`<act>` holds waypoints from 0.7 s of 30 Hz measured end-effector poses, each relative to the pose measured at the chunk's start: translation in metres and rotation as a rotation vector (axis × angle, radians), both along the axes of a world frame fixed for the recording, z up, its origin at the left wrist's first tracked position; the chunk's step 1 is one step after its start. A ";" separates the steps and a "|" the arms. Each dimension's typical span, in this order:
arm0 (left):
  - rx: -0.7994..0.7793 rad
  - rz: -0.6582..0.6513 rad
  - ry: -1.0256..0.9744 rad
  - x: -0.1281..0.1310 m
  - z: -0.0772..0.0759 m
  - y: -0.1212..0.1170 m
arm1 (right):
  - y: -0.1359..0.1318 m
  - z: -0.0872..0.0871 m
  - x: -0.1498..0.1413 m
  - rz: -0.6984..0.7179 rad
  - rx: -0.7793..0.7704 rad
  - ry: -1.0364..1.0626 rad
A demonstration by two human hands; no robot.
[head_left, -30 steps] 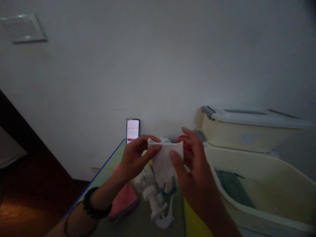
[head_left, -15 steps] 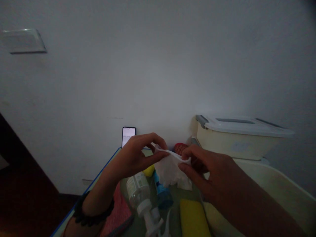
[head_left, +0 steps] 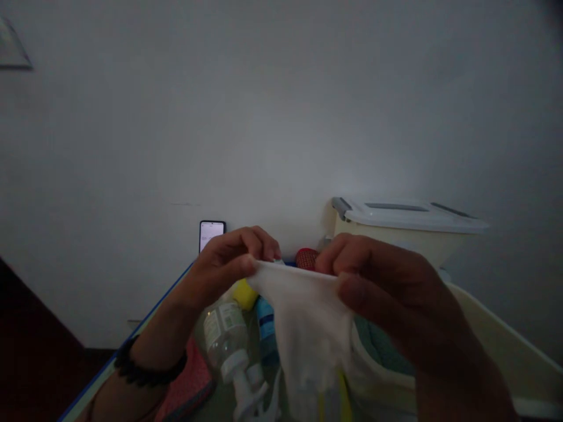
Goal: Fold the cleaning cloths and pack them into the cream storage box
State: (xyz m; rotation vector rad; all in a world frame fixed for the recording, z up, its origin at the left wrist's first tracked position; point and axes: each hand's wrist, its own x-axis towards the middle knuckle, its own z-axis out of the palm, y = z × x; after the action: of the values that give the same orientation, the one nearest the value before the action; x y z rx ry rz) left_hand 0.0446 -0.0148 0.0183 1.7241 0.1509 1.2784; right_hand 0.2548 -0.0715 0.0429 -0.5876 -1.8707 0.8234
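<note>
Left hand [head_left: 224, 264] and right hand [head_left: 389, 290] pinch opposite rim ends | thin translucent white glove [head_left: 308, 322] hangs stretched between, above green table [head_left: 222, 403] | pull evenly, thumbs at edge, lest it tear.

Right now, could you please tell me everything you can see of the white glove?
The glove is white and looks thin, soft and slightly see-through, with yellow faintly visible low down. Its open edge is stretched taut in a nearly straight line, sloping slightly, between the left hand and the right hand, each pinching one end. The rest hangs below in loose folds, in the air. The lower end is blurred, so its fingers are hard to make out.
</note>
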 end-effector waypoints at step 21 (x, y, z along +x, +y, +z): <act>0.232 0.109 0.803 -0.013 0.014 -0.012 | 0.002 0.001 0.028 0.005 -0.087 -0.441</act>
State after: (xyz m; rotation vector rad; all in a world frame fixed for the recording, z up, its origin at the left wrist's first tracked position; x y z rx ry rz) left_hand 0.0314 -0.0264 0.0324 2.3794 0.5837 0.6212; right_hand 0.2824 -0.0697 0.0443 -0.8743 -2.2410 0.8289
